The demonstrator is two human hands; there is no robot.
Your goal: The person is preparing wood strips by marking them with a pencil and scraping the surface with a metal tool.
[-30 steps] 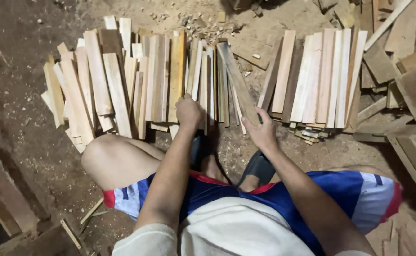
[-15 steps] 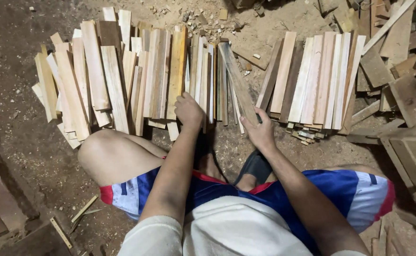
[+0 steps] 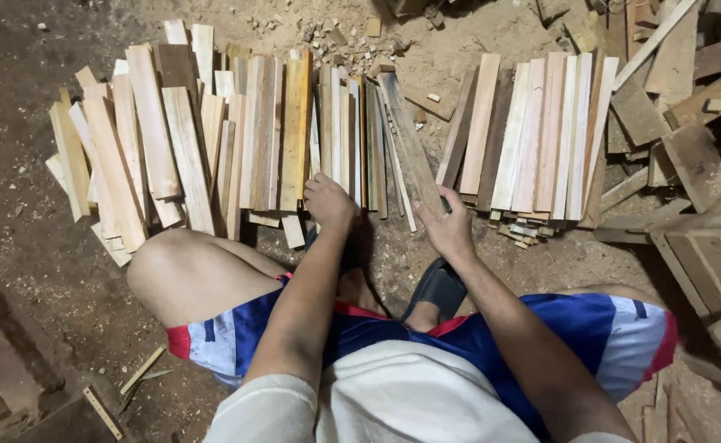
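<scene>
I am closing my left hand [image 3: 327, 201] on the near ends of the upright slats [image 3: 345, 139] in the middle pile on the floor; my right hand [image 3: 449, 226] is gripping a slanted grey slat [image 3: 405, 139] beside them.

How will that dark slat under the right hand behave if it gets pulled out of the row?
The dark slat looks like a thin, straight strip of wood, so probably stiff and light. It lies slanted across neighbouring slats, so pulling it may drag or shift them. Its flat faces make rolling unlikely. The right hand rests at its near end.
</scene>
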